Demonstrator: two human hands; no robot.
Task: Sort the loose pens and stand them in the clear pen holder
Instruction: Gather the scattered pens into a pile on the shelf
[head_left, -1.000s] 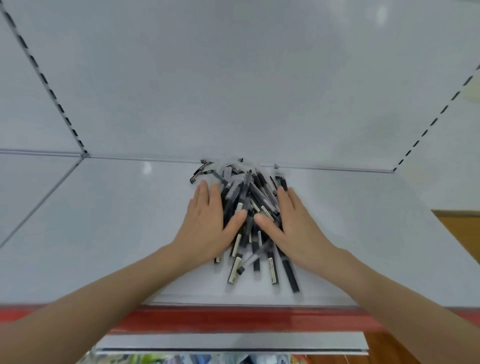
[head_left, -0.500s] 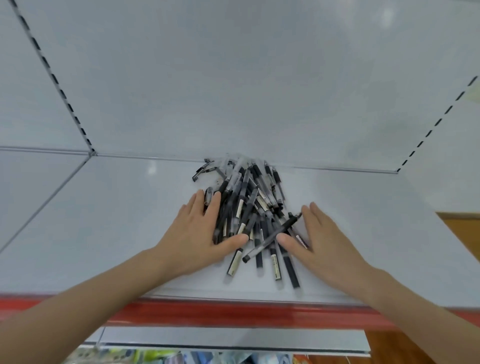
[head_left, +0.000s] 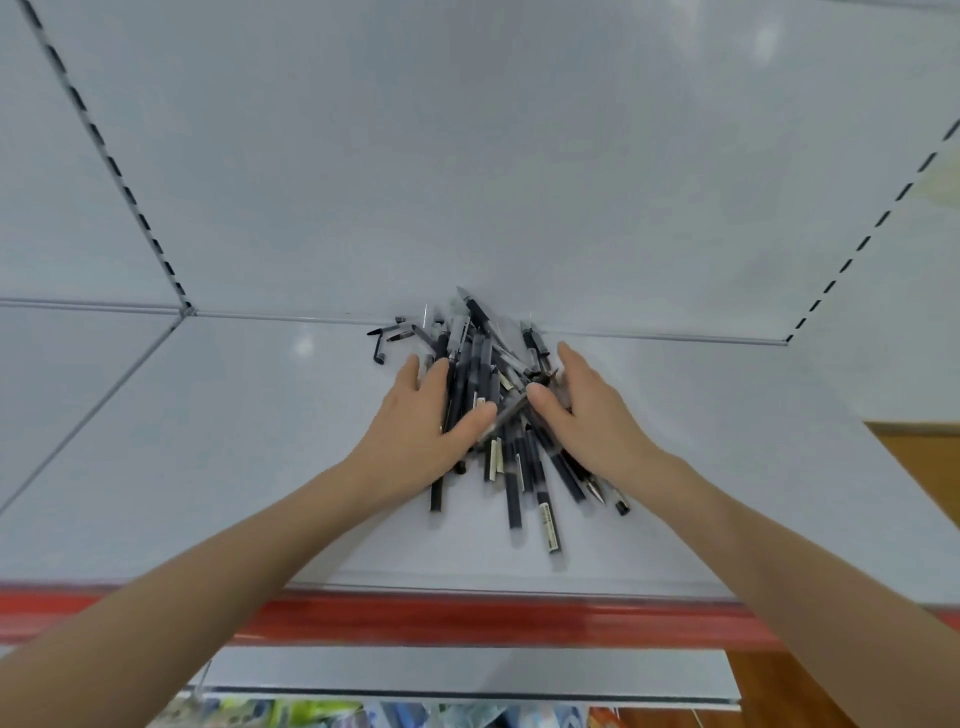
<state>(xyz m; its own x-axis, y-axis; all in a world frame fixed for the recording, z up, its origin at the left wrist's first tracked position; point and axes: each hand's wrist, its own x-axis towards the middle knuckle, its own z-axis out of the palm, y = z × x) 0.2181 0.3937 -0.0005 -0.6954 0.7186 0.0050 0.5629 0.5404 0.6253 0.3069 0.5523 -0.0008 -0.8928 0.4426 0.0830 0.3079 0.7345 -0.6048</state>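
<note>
- Head view: the pile of loose pens (head_left: 483, 374) lies on the white shelf (head_left: 208, 457), dark barrels crossing every which way, its far end right up against the back panel (head_left: 467, 156).
- My left grip (head_left: 415, 431) lies flat on the pile's left side. It is released, fingers stretched out, thumb pressing across the barrels near the pile's middle.
- My right grip (head_left: 589, 415) leans against the pile's right side, released too. Its fingers are straight and point at the back panel, thumb tip touching a grey pen at the pile's middle.
- Over the pile the two thumbs come close, just apart.
- Pens fan out of the pile's near end towards me, and one labelled pen (head_left: 548, 525) reaches nearest the red edge strip (head_left: 467, 618).
- A couple of stray pens (head_left: 387, 335) lie just left of the pile's far end.
- Below the strip there are coloured packages (head_left: 291, 714), too blurred to tell.
</note>
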